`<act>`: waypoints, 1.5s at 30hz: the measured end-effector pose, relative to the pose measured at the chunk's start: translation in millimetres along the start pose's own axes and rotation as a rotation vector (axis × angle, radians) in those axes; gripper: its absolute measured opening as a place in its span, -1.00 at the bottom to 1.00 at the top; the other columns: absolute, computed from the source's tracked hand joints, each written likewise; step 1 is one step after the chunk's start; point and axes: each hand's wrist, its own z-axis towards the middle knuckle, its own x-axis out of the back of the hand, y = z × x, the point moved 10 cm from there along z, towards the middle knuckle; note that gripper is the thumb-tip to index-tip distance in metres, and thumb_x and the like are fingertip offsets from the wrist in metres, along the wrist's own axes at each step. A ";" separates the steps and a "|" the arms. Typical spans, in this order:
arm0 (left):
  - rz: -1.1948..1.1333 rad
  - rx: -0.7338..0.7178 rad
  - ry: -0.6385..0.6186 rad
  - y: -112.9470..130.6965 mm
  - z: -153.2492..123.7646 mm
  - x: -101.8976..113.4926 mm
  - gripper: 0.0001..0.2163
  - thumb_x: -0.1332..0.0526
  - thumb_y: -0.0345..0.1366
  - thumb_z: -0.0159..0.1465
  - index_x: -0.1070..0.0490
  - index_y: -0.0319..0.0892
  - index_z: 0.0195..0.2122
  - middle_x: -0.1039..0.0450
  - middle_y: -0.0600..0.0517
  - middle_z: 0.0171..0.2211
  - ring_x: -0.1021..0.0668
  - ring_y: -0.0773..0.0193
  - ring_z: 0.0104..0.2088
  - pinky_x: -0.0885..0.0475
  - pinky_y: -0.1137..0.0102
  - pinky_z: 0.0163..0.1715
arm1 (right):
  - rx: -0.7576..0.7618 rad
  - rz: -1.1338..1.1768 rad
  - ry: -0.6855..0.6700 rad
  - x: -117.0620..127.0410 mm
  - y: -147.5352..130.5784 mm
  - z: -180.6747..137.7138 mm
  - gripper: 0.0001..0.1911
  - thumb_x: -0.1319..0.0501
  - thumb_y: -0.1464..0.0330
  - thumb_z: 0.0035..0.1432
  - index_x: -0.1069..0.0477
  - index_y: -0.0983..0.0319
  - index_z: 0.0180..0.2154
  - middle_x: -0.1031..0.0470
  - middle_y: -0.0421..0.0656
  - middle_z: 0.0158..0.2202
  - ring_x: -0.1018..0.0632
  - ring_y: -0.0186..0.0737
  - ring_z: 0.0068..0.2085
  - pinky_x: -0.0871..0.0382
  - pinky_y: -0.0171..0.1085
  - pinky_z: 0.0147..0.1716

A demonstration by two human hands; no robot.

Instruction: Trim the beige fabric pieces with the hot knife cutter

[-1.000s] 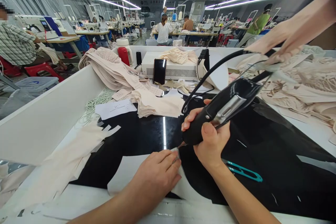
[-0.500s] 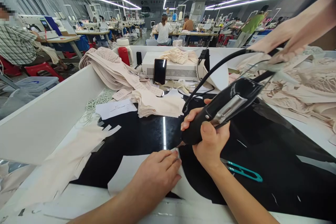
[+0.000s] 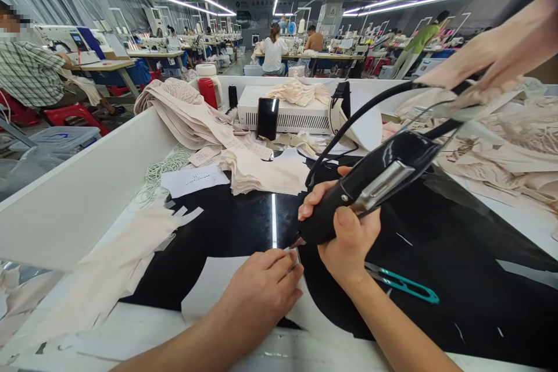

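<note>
Lower centre of the frame: the right hand (image 3: 344,238) has its grip wrapped tight round the glossy black handheld cutting tool (image 3: 370,186), whose tip points down at the edge of the pale cream fabric piece (image 3: 204,285). The left hand (image 3: 261,290) lies flat on that fabric, fingers together, pinching nothing. The fabric lies on the shiny black table (image 3: 457,256). Teal thread snips (image 3: 405,286) lie just right of the right wrist. Print on the white paper sheet (image 3: 194,179), centre left, is too small to read.

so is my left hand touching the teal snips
Apart. The head view shows the left hand flat on the pale piece, while the teal snips lie well beyond the right forearm.
</note>
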 end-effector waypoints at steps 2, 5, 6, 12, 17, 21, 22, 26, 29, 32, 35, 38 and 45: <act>-0.003 -0.004 0.024 0.2 -0.4 2.0 -0.74 -0.17 -0.21 0.64 -0.52 -0.24 0.19 -0.67 -0.08 0.14 -0.65 0.17 0.16 -0.64 0.29 0.03 | 0.004 0.021 -0.016 -3.0 0.8 -0.9 -0.52 -0.51 0.03 0.26 -0.43 0.05 0.05 -0.59 -0.30 -0.34 -0.57 -0.29 -0.50 -0.56 -0.30 -0.54; -0.002 -0.007 0.048 0.8 -0.7 4.7 -0.74 -0.14 -0.22 0.66 -0.52 -0.24 0.18 -0.67 -0.05 0.14 -0.65 0.19 0.14 -0.63 0.29 0.03 | 0.013 0.013 -0.022 -4.0 1.9 -1.6 -0.53 -0.51 0.04 0.26 -0.43 0.05 0.05 -0.59 -0.31 -0.34 -0.58 -0.29 -0.50 -0.57 -0.30 -0.53; 0.001 -0.004 0.039 0.6 -0.6 4.1 -0.74 -0.14 -0.23 0.66 -0.52 -0.24 0.18 -0.67 -0.06 0.13 -0.65 0.19 0.14 -0.63 0.29 0.02 | 0.016 0.004 -0.019 -3.6 2.0 -1.5 -0.52 -0.51 0.03 0.27 -0.42 0.05 0.05 -0.59 -0.31 -0.34 -0.58 -0.29 -0.50 -0.57 -0.30 -0.53; 0.012 -0.005 0.006 0.8 0.0 1.6 -0.74 -0.19 -0.21 0.64 -0.52 -0.25 0.18 -0.67 -0.09 0.13 -0.66 0.18 0.13 -0.63 0.28 0.02 | 0.024 -0.006 -0.007 -2.6 0.6 -0.6 -0.52 -0.50 0.02 0.26 -0.42 0.04 0.04 -0.60 -0.31 -0.34 -0.57 -0.29 -0.51 -0.56 -0.29 -0.55; 0.016 -0.011 0.058 1.5 1.1 8.0 -0.72 -0.10 -0.23 0.68 -0.54 -0.26 0.15 -0.69 -0.06 0.11 -0.67 0.19 0.11 -0.61 0.29 0.04 | 0.016 -0.001 -0.016 -3.5 1.7 -1.5 -0.49 -0.50 0.02 0.27 -0.42 0.04 0.09 -0.60 -0.30 -0.33 -0.58 -0.28 -0.50 -0.57 -0.28 -0.54; 0.003 -0.011 0.092 2.0 1.9 11.2 -0.72 -0.08 -0.23 0.68 -0.54 -0.26 0.13 -0.69 -0.04 0.10 -0.68 0.18 0.08 -0.60 0.29 0.01 | 0.023 0.009 -0.024 -3.9 1.9 -3.0 -0.61 -0.48 0.10 0.32 -0.42 0.04 0.04 -0.61 -0.31 -0.31 -0.59 -0.31 -0.48 -0.59 -0.31 -0.51; -0.001 -0.012 0.095 2.0 2.1 11.4 -0.72 -0.09 -0.23 0.68 -0.54 -0.26 0.13 -0.69 -0.04 0.10 -0.68 0.18 0.08 -0.60 0.29 0.01 | 0.022 0.010 -0.024 -3.9 2.0 -3.2 -0.65 -0.47 0.12 0.34 -0.42 0.04 0.02 -0.61 -0.31 -0.31 -0.59 -0.32 -0.48 -0.59 -0.31 -0.50; -0.029 0.003 0.085 -0.1 3.3 11.7 -0.77 -0.17 -0.25 0.65 -0.54 -0.26 0.13 -0.69 -0.04 0.09 -0.67 0.17 0.07 -0.60 0.29 -0.01 | 0.011 -0.008 -0.033 -4.6 1.4 -1.4 -0.66 -0.47 0.11 0.32 -0.40 0.05 -0.04 -0.60 -0.31 -0.32 -0.59 -0.30 -0.48 -0.60 -0.30 -0.49; -0.044 0.008 0.074 -0.9 4.0 13.6 -0.79 -0.22 -0.26 0.62 -0.54 -0.25 0.13 -0.68 -0.04 0.12 -0.66 0.16 0.07 -0.60 0.27 -0.03 | 0.001 0.000 -0.031 -1.6 -2.7 3.1 -0.61 -0.51 0.09 0.28 -0.41 0.05 -0.05 -0.61 -0.30 -0.31 -0.60 -0.29 -0.45 -0.61 -0.28 -0.46; -0.046 0.004 0.063 -0.9 4.5 15.8 -0.79 -0.24 -0.24 0.61 -0.54 -0.23 0.14 -0.66 -0.04 0.17 -0.66 0.13 0.07 -0.61 0.25 -0.07 | 0.008 -0.006 -0.032 4.2 -11.4 6.9 -0.61 -0.53 0.12 0.27 -0.43 0.05 -0.04 -0.62 -0.29 -0.28 -0.62 -0.28 -0.41 -0.65 -0.25 -0.40; -0.042 0.014 0.036 -5.3 4.8 14.7 -0.78 -0.23 -0.24 0.61 -0.54 -0.21 0.15 -0.65 -0.05 0.20 -0.66 0.09 0.05 -0.62 0.22 -0.10 | -0.004 -0.073 -0.058 9.6 -19.4 6.8 -0.61 -0.54 0.18 0.28 -0.45 0.05 0.01 -0.64 -0.25 -0.22 -0.67 -0.24 -0.34 -0.71 -0.19 -0.32; -0.042 0.020 0.008 -17.1 4.0 10.9 -0.80 -0.25 -0.25 0.59 -0.56 -0.20 0.13 -0.65 -0.06 0.20 -0.67 0.08 0.04 -0.63 0.21 -0.08 | -0.021 -0.122 -0.072 16.6 -27.5 2.3 -0.61 -0.53 0.25 0.29 -0.45 0.04 0.04 -0.65 -0.22 -0.15 -0.70 -0.20 -0.27 -0.76 -0.16 -0.28; 0.073 0.067 0.136 -45.7 3.3 32.3 -0.78 -0.18 -0.31 0.62 -0.57 -0.24 0.13 -0.65 -0.13 0.17 -0.66 -0.02 0.12 -0.62 0.09 0.08 | 0.037 -0.120 -0.052 33.0 -58.1 -14.2 -0.64 -0.52 0.25 0.31 -0.43 0.06 0.01 -0.61 -0.29 -0.28 -0.63 -0.29 -0.46 -0.66 -0.27 -0.47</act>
